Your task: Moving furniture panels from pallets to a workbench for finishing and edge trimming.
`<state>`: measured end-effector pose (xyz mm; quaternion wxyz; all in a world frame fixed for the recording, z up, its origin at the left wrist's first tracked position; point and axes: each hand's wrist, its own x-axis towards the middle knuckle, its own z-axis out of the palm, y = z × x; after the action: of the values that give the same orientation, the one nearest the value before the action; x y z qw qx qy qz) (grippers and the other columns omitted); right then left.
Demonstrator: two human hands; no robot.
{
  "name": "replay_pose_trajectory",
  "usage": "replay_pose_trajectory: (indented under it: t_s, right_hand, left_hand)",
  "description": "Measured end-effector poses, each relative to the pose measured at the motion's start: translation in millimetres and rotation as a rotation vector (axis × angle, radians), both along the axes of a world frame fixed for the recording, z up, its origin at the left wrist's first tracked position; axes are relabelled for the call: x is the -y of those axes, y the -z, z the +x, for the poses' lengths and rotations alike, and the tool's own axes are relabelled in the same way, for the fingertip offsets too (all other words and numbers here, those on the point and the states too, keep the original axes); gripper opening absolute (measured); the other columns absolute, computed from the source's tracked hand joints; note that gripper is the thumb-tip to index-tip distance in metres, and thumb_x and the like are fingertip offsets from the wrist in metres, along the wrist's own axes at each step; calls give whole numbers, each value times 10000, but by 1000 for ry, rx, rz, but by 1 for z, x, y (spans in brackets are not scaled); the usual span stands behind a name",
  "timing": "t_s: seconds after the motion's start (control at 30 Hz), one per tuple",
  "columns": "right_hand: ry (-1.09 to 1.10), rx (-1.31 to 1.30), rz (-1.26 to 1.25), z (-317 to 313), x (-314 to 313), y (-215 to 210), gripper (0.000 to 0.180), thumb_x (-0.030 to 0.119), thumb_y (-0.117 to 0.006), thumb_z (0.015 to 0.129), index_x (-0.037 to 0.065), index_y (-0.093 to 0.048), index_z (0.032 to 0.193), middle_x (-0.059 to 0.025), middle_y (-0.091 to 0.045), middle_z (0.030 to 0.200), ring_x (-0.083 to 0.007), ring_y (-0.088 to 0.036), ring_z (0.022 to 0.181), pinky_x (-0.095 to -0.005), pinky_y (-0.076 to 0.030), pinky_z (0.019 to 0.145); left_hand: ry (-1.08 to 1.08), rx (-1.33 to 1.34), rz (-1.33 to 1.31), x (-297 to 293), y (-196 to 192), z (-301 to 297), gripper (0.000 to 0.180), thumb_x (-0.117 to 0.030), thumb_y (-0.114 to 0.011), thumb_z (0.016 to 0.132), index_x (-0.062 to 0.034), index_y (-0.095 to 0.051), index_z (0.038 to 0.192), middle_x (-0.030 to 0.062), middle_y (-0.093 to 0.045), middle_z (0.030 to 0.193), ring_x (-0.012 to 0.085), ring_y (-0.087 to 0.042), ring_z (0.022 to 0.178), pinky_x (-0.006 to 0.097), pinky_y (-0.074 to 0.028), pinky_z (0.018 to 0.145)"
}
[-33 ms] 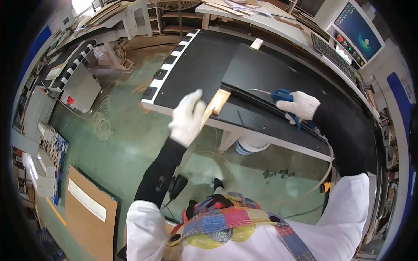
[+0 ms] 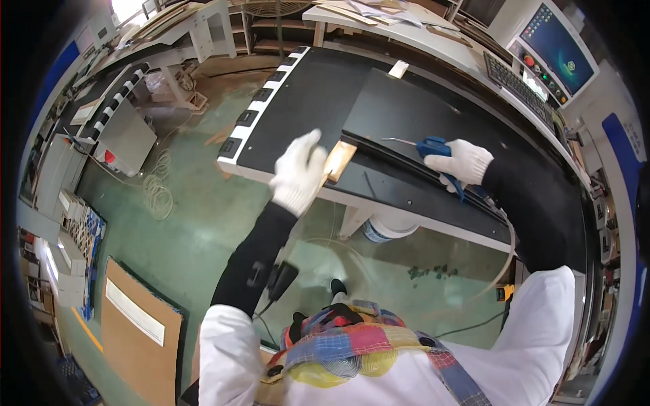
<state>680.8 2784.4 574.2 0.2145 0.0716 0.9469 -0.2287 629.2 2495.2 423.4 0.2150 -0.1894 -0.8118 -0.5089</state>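
In a white glove, my left hand (image 2: 296, 174) has its fingers raised and apart. It is beside a pale wooden piece (image 2: 340, 161) at the table's near edge; I cannot tell whether they touch. My right hand (image 2: 462, 161), also gloved, is wrapped around a blue air blow gun (image 2: 433, 147). The gun's thin metal nozzle points left over a flat dark panel (image 2: 420, 101). Along the panel's near side runs a long black rail (image 2: 399, 161), its left end next to the wooden piece.
The black table (image 2: 305, 88) has white-and-black blocks along its left edge. A small pale piece (image 2: 398, 68) lies at the back. A keyboard (image 2: 518, 86) and monitor (image 2: 556, 47) stand at the far right. Beneath the table is a white bucket (image 2: 391, 227); brown cardboard (image 2: 139, 338) is at lower left.
My left hand has shifted slightly right and up, closer to the wooden piece. The right hand with the blow gun has moved a little left.
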Motion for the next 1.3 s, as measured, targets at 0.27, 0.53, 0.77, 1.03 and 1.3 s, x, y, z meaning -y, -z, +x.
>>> replay_pose_trajectory:
  t_s: [0.27,0.53,0.77,1.03,1.3]
  right_hand:
    - [-75,93,200,-42,-5,-35,482,475,-626,835,0,-623,753,-61,-594,558,-147,-597,448,-269,-486,437]
    - [49,-121,166,-160,-82,-34,491,452,-621,828,1,-570,642,-74,-552,513,-173,-551,384,-308,-440,368]
    - [105,-74,241,-235,-83,-16,447,413,-607,859,33,-588,625,-67,-544,489,-160,-532,374,-301,-405,353]
    - [182,-21,80,-224,-89,-12,424,389,-649,838,20,-583,639,-69,-550,514,-160,-532,379,-310,-403,342]
    - [317,76,347,-154,-189,-30,394,355,-650,811,0,-608,646,-100,-561,524,-192,-536,384,-336,-407,341]
  left_hand:
    - [-196,379,-134,-91,13,-91,517,-408,-485,887,9,-580,1177,227,-604,1165,365,-555,1122,415,-420,984]
    - [-392,354,-219,-115,31,-77,434,-380,-462,922,-84,-560,1224,163,-607,1169,333,-585,1073,433,-466,913]
    - [-401,347,-212,-115,33,-73,435,-385,-486,926,-58,-578,1197,169,-607,1176,342,-593,1058,417,-470,903]
    - [-365,316,-253,-112,27,-74,427,-372,-477,932,-51,-569,1197,175,-612,1156,347,-587,1059,424,-458,916]
    - [-363,301,-259,-110,29,-74,427,-359,-452,941,-41,-562,1204,177,-606,1166,347,-572,1088,433,-451,929]
